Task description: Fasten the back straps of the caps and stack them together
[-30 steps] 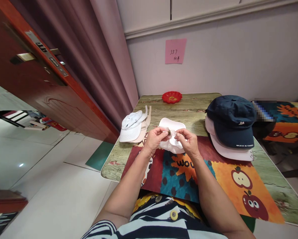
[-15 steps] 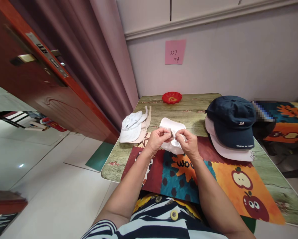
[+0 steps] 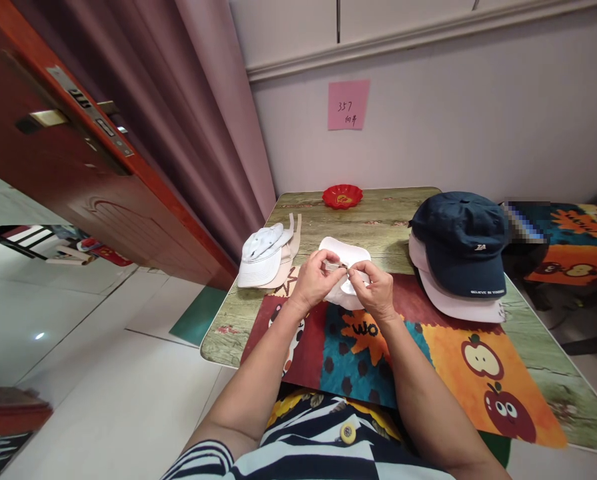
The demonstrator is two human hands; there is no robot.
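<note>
A white cap (image 3: 346, 251) lies on the printed mat in front of me, its brim toward the wall. Over it, my left hand (image 3: 318, 277) is closed in a pinch on the cap's strap (image 3: 334, 265), near a small metal piece. My right hand (image 3: 371, 287) pinches at the same spot from the other side, its fingertips almost touching those of my left hand. What exactly lies between the right fingertips is too small to tell. Both hands cover part of the cap.
Light caps (image 3: 263, 257) with loose straps sit at the table's left. A navy cap (image 3: 466, 247) is stacked on a pale pink cap (image 3: 458, 303) at the right. Toward the wall stands a red scalloped dish (image 3: 342, 196). The colourful mat (image 3: 428, 360) covers the near part of the table.
My left hand has turned slightly, with its fingers more curled around the strap. My right fingertips have shifted a little lower and left. The view has moved slightly.
</note>
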